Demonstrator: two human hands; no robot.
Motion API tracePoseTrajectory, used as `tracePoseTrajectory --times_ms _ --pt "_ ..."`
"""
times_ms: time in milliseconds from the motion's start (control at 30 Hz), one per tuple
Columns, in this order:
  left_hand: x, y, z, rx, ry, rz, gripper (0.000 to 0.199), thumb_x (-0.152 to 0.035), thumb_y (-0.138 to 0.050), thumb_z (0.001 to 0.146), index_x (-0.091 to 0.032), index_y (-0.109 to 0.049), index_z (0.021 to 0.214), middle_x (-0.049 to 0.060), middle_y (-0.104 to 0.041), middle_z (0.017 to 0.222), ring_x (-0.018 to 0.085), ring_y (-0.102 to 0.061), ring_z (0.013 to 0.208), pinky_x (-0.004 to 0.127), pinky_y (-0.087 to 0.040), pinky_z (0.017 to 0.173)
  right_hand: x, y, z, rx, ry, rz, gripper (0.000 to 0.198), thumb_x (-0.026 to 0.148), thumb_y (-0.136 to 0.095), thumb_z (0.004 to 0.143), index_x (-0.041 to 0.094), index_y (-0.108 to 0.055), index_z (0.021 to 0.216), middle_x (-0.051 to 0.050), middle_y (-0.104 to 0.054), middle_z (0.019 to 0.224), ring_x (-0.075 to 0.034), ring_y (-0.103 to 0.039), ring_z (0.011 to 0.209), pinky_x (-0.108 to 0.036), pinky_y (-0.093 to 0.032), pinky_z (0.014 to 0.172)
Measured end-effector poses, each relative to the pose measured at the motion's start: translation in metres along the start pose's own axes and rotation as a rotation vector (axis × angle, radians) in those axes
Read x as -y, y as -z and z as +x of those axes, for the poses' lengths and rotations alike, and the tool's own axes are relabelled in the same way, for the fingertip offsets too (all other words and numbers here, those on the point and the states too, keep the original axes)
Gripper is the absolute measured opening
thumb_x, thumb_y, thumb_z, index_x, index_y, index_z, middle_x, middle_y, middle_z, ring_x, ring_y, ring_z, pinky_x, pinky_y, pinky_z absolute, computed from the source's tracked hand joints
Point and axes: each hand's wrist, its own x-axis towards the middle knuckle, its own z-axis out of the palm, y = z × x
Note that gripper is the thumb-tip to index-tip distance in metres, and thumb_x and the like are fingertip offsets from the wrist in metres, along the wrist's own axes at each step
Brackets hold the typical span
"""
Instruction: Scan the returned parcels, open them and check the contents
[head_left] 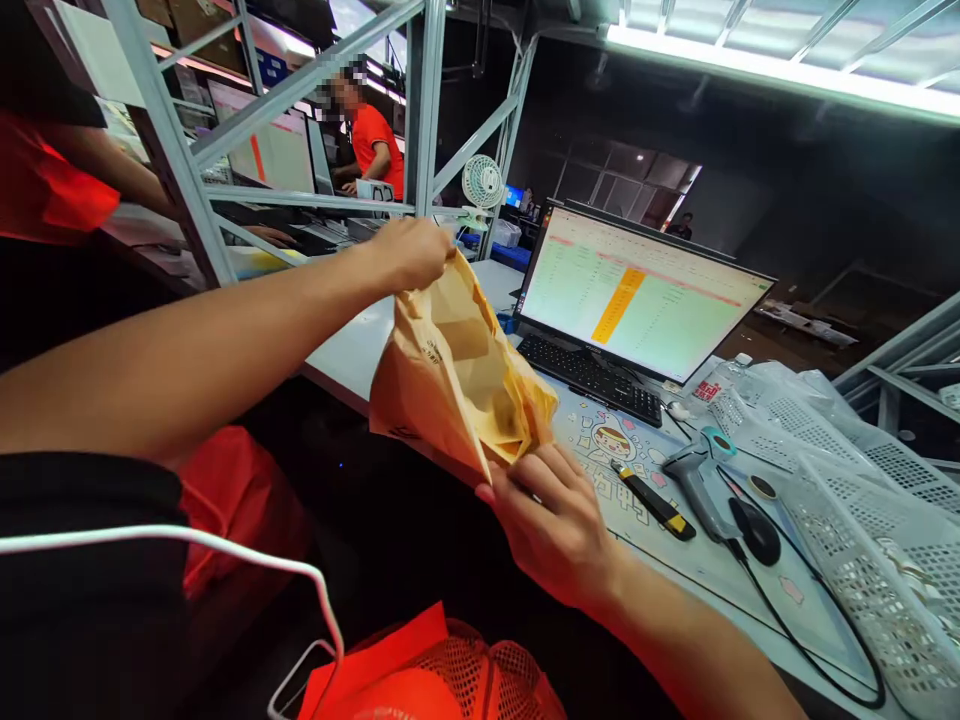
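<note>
Table (420, 320): pale top, running from the metal shelving frame (180, 170) at left to the right edge of view, partly covered by a printed mat
Monitor (637, 300): lit, showing a green spreadsheet with an orange column; stands at the back of the table
White mesh baskets (862, 500): stacked at the right end of the table, one holding clear plastic bags
Yellow mailer bag (457, 390): held in the air above the near table edge, in front of the monitor, mouth spread wide and tilted towards the camera
Black keyboard (592, 378): just below the monitor
Left hand (412, 250): fingers pinched shut on the bag's upper edge
Right hand (555, 520): fingers closed on the bag's lower corner; the two hands well apart, stretching the bag between them
Barcode scanner (697, 480): grey, lying on the mat beside a black mouse (756, 530)
Utility knife (652, 500): black and yellow, flat on the mat, near the right hand
</note>
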Motion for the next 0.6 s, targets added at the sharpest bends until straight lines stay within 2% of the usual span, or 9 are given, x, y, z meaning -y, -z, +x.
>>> tracePoseTrajectory --times_ms 100,167,200,267,300,400,500,600 --pt "0.000 -0.001 0.005 0.037 0.039 0.036 0.040 -0.030 -0.044 0.108 -0.010 -0.065 0.135 0.011 -0.070 0.123 0.022 -0.057 0.107 0.036 -0.043 0.094 -0.002 0.000 -0.006 0.028 0.006 -0.024 0.013 0.018 -0.063 0.103 0.014 -0.070 0.093 -0.003 -0.061 0.074 -0.017 -0.050 0.073 -0.033 -0.040 0.069" --pt "-0.014 0.012 -0.006 -0.011 -0.009 0.054 0.042 -0.032 -0.046 0.108 -0.005 -0.063 0.136 0.016 -0.067 0.129 0.028 -0.056 0.121 0.038 -0.042 0.103 -0.006 -0.002 -0.010 0.036 -0.002 -0.051 0.011 0.020 -0.064 0.103 0.015 -0.071 0.096 -0.003 -0.063 0.077 -0.017 -0.052 0.075 -0.034 -0.041 0.074" --pt "-0.023 0.021 -0.016 -0.073 -0.082 0.049 0.044 -0.033 -0.045 0.109 -0.002 -0.060 0.137 0.018 -0.064 0.133 0.028 -0.052 0.127 0.039 -0.040 0.109 -0.008 -0.002 -0.012 0.032 -0.017 -0.063 0.009 0.021 -0.065 0.103 0.016 -0.071 0.098 -0.003 -0.064 0.078 -0.017 -0.053 0.077 -0.035 -0.041 0.077" --pt "-0.046 0.041 -0.044 -0.198 -0.335 0.022 0.045 -0.033 -0.044 0.109 0.001 -0.054 0.137 0.017 -0.060 0.140 0.026 -0.045 0.135 0.043 -0.033 0.117 -0.010 -0.003 -0.017 0.003 -0.065 -0.091 0.007 0.023 -0.067 0.102 0.019 -0.072 0.101 -0.003 -0.064 0.080 -0.017 -0.054 0.078 -0.036 -0.041 0.081" --pt "-0.058 0.048 -0.060 -0.141 -0.442 0.016 0.044 -0.035 -0.051 0.106 -0.001 -0.059 0.133 0.014 -0.062 0.135 0.027 -0.049 0.132 0.043 -0.035 0.116 -0.010 -0.003 -0.020 -0.018 -0.087 -0.104 0.005 0.024 -0.068 0.101 0.020 -0.072 0.101 -0.002 -0.064 0.081 -0.017 -0.054 0.079 -0.036 -0.040 0.082" --pt "-0.088 0.050 -0.102 0.242 -0.592 0.039 0.038 -0.040 -0.074 0.091 -0.016 -0.072 0.121 0.009 -0.073 0.116 0.029 -0.066 0.114 0.039 -0.048 0.101 -0.010 -0.007 -0.029 -0.094 -0.091 -0.106 0.005 0.024 -0.071 0.099 0.021 -0.071 0.103 -0.001 -0.063 0.077 -0.016 -0.055 0.077 -0.036 -0.040 0.083" --pt "-0.101 0.029 -0.124 0.546 -0.582 0.084 0.042 -0.045 -0.080 0.085 -0.019 -0.076 0.118 0.011 -0.077 0.106 0.030 -0.072 0.096 0.037 -0.054 0.082 -0.008 -0.012 -0.036 -0.129 -0.050 -0.061 0.012 0.020 -0.070 0.100 0.019 -0.070 0.111 0.000 -0.067 0.077 -0.015 -0.059 0.076 -0.036 -0.040 0.083" --pt "-0.096 0.012 -0.129 0.704 -0.560 0.034 0.051 -0.052 -0.077 0.086 -0.019 -0.075 0.124 0.012 -0.077 0.104 0.028 -0.073 0.089 0.034 -0.055 0.075 -0.007 -0.013 -0.041 -0.072 -0.036 -0.028 0.015 0.018 -0.067 0.101 0.020 -0.070 0.115 0.000 -0.074 0.084 -0.015 -0.063 0.079 -0.036 -0.039 0.082"
